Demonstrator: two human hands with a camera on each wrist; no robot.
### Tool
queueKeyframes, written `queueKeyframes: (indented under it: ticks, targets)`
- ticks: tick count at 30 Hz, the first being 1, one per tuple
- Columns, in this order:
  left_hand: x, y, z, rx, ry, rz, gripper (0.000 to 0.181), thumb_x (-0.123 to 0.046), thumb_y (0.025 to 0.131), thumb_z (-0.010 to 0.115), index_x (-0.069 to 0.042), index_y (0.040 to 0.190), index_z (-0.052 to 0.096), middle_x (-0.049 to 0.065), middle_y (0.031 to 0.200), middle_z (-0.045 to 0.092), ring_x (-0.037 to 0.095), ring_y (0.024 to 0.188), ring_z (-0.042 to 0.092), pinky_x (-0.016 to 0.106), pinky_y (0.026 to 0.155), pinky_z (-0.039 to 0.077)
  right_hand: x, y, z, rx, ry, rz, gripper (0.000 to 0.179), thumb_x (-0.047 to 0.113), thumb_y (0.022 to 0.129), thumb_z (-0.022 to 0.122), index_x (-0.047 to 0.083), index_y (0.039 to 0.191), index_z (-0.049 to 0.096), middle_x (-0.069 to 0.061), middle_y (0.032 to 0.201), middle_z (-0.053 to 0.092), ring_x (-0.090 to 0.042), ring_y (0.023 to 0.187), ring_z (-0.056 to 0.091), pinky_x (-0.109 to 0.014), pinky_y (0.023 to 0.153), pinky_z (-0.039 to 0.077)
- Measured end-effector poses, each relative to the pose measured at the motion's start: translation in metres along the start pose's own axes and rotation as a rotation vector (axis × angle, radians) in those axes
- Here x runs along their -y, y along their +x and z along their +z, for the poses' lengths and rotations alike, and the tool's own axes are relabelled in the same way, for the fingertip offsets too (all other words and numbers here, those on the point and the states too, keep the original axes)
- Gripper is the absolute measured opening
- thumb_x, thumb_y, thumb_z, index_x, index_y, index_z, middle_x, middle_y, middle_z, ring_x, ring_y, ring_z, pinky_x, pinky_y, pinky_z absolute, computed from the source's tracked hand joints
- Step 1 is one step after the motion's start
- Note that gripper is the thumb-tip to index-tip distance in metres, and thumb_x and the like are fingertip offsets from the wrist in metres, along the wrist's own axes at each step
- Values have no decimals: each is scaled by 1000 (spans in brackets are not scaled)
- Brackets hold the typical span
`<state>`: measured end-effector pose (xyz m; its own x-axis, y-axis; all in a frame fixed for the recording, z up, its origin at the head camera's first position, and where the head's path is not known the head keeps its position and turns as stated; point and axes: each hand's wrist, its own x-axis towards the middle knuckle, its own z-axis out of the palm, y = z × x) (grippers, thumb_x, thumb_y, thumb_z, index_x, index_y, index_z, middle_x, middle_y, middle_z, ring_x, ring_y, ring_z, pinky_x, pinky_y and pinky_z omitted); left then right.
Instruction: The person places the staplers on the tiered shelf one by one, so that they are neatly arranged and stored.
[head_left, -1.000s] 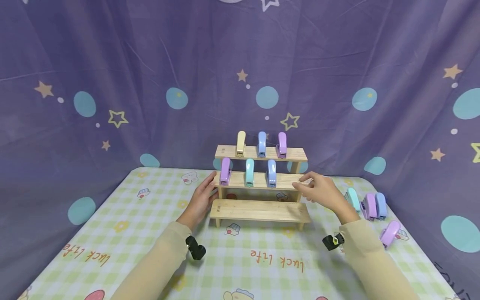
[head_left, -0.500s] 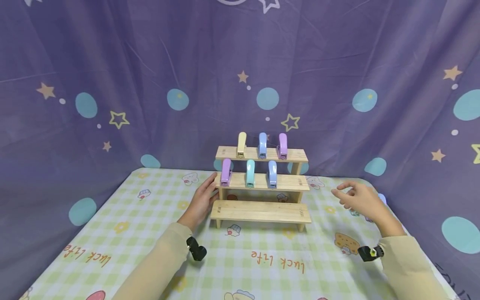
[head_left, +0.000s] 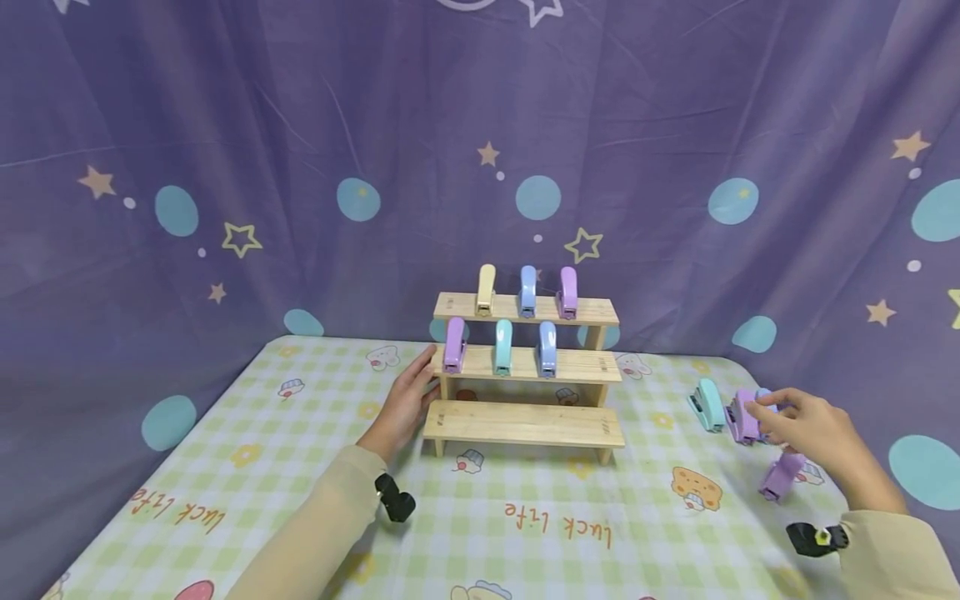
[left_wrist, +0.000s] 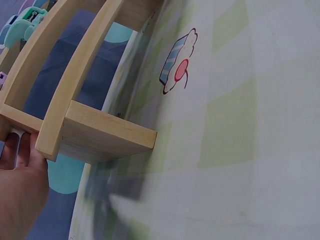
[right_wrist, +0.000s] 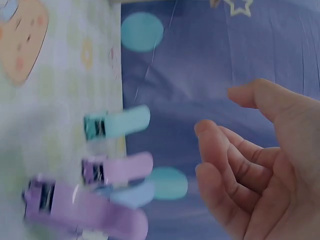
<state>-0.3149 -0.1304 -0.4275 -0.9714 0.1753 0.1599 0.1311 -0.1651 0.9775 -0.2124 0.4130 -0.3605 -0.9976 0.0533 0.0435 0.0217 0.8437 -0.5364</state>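
Centrally placed: one wooden rack (head_left: 525,423) of three stepped shelves, standing on a surface (head_left: 390,542) under green-and-white checked cloth. Top shelf, left to right: cream stapler (head_left: 486,290), blue stapler (head_left: 528,292), purple stapler (head_left: 567,293). Middle shelf, same order: second purple stapler (head_left: 454,345), teal stapler (head_left: 503,347), second blue stapler (head_left: 547,348), each spaced apart from its neighbour. Loose on the surface, right of the rack: second teal stapler (head_left: 708,406), third purple stapler (head_left: 742,417) and third blue stapler (right_wrist: 132,194) (largely hidden in the head view), with a fourth purple stapler (head_left: 782,477) nearer the person. Left hand (head_left: 405,404): holds the left end of the middle shelf, fingers bent against the wood. Right hand (head_left: 813,425): near the loose group, fingers loosely curved, thumb spread away from them, the right wrist view showing it apart from the staplers. Backdrop: purple curtain (head_left: 450,100), printed with stars and pale-blue spots.
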Motion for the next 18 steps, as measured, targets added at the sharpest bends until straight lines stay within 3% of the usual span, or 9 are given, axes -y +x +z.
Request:
queueKeyframes:
  ticks: [12,18]
  targets:
    - [1,-1,0,3,1,-8,52,-21,112,35,-13,161,22,10,162,28,32,143,33,41,119,31,-48,-15,-2,76,11,98,68,49,101,55,-16,124,53,-9,88,73,-19,72,68,-31,58,59]
    - [1,-2,-1,5,19,-7,53,-25,112,37,-15,161,21,8,163,26,32,144,32,41,119,30,-61,-16,6,86,-11,138,62,50,100,56,-10,116,59,-3,79,69,-18,70,62,-32,56,56]
